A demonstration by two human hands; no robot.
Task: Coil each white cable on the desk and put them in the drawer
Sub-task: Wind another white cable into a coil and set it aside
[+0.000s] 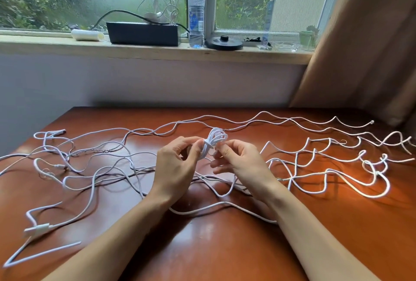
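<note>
A small coil of white cable (215,140) is held up above the middle of the brown desk (225,247). My left hand (177,163) pinches the coil's waist between thumb and fingers. My right hand (238,160) touches the coil from the right with curled fingers. Several loose white cables lie spread over the desk: a tangle on the left (94,168), kinked ones on the right (333,168), and one with a flat plug at the near left (37,229). No drawer is in view.
On the window sill (157,52) stand a black box (144,33) with cables on it, a water bottle (196,13), a black round base (224,43) and a white roll (86,34). A brown curtain (364,44) hangs at the right.
</note>
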